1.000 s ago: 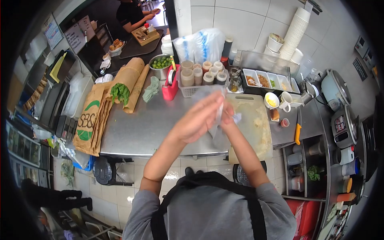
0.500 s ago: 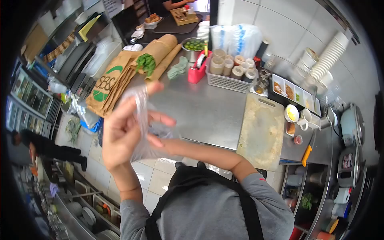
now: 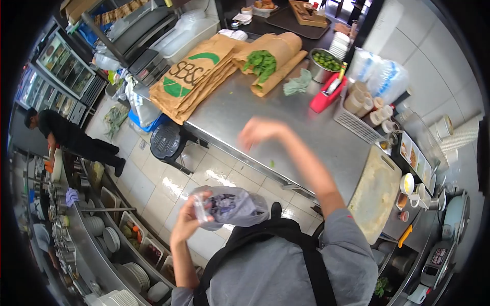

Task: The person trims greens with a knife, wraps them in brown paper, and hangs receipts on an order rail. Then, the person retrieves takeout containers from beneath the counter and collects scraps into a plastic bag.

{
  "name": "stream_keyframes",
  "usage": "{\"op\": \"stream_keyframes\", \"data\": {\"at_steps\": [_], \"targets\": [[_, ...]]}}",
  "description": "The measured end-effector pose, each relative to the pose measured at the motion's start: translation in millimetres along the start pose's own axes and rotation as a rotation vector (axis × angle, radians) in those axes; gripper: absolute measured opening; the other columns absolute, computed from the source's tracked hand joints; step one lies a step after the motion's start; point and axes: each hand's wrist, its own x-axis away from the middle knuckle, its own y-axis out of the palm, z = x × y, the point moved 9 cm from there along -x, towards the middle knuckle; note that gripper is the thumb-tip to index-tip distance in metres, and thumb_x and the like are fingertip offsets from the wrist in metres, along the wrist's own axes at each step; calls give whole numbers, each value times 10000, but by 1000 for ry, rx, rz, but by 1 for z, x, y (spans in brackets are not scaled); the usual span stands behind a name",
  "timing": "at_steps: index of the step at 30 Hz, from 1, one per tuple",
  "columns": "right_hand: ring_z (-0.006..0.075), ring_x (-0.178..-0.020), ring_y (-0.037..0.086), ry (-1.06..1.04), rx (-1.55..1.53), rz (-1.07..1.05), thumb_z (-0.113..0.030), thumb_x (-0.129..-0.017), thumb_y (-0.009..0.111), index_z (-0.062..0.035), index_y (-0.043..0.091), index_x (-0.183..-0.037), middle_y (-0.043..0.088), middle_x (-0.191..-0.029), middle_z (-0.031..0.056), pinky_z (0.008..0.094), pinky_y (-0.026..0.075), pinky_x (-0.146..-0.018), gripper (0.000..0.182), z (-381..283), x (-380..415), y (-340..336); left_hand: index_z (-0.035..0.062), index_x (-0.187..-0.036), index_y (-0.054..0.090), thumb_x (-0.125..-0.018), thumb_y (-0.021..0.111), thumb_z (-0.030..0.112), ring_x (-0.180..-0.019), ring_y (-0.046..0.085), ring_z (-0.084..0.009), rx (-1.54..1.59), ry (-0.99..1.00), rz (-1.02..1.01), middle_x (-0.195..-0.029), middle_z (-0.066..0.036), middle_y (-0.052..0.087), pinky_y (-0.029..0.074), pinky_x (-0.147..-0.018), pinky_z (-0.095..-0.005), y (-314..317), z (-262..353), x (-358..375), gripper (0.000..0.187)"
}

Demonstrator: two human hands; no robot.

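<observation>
Left hand (image 3: 186, 223) is down low near the person's chest, over the tiled floor (image 3: 168, 178), w/ the fingers pinched shut on the top edge of a clear plastic bag (image 3: 234, 206). Bag is puffed out and hangs sideways toward the apron (image 3: 260, 239); can't tell what's inside, just some dark print on it.

Right hand (image 3: 258, 130) is raised out over the steel counter (image 3: 286, 127), blurry, fingers loosely curled, nothing in its grip afaict. It isn't touching the counter or the bag, well apart from the left hand.

Stuff on the counter: stack of brown paper bags (image 3: 196, 76) at the far left end, a rolled paper wrap w/ green leaves (image 3: 261, 62) sticking out, a green cloth (image 3: 298, 84), metal bowl of limes (image 3: 325, 61), red tape dispenser (image 3: 326, 94), white basket of cups (image 3: 365, 109). Cutting board (image 3: 375, 194) sits at the right end, orange-handled knife (image 3: 406, 235) just past it.

Another person in black (image 3: 66, 135) stands off to the left by the dish racks.
</observation>
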Motion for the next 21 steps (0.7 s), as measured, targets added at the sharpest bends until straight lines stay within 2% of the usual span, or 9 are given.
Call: {"op": "stream_keyframes", "data": {"at_steps": [1,2,3,4,7,11,15,18,21], "targets": [[189,-714,653,25,-136,422,-247,-841,590,-4,636,-963,669,-816,100,339,526,-597,276,16,10,-81,48,-1293,413,-634,774,20,-1272,372,-286,11,-31,16,-1333,-131,426,362,-1010,-411,-2,-10,-1,751],[253,-695,653,83,113,912,-281,-810,608,13,638,-954,665,-771,140,363,522,-616,329,61,21,-171,54,-1311,398,-625,775,3,-1287,352,-277,22,-63,31,-1337,-130,424,351,-1019,-411,-3,-20,-4,785],[330,-841,627,114,488,1236,-307,-794,613,9,599,-1051,643,-931,211,390,504,-704,408,62,50,-225,62,-1356,345,-614,775,-9,-1298,335,-265,44,13,3,-1394,-111,359,343,-1024,-411,-6,-33,-9,860],[385,-1026,538,129,1174,1791,-313,-779,620,-13,533,-1150,570,-1103,244,417,466,-811,485,66,81,-240,63,-1370,314,-620,764,-32,-1305,320,-264,80,25,11,-1420,-99,308,339,-1028,-408,-7,-41,-14,881],[387,-1057,490,489,984,1717,-250,-775,614,6,511,-1088,535,-1112,230,441,448,-830,417,154,75,-265,88,-1435,113,-630,750,-63,-1333,258,-266,54,11,-25,-1504,-65,73,315,-1040,-413,-10,-68,-30,1038],[371,-917,523,378,1065,1348,-131,-755,585,-12,550,-943,560,-958,182,468,453,-756,225,108,46,-187,112,-1442,58,-637,749,-57,-1340,238,-263,59,-63,-27,-1508,-56,-11,306,-1042,-427,-22,-90,-48,1074],[346,-874,527,202,857,1301,-52,-659,609,-59,569,-843,554,-858,153,440,431,-759,189,94,64,-102,120,-1445,71,-658,695,-109,-1329,259,-250,-10,2,-33,-1508,-42,55,317,-1028,-388,-39,-120,-69,1030],[342,-889,532,18,673,1621,-40,-659,606,-78,573,-874,560,-883,152,410,423,-793,221,58,170,-88,108,-1441,57,-651,709,-104,-1331,242,-278,-48,26,-58,-1505,-59,-2,367,-1004,-409,-43,-117,-87,1046],[345,-906,545,397,752,1859,-68,-721,597,-86,586,-953,562,-943,151,395,437,-810,233,43,299,-50,99,-1439,66,-669,695,-106,-1322,260,-278,-49,28,-99,-1498,-71,26,397,-980,-395,-43,-129,-99,1015]]}}
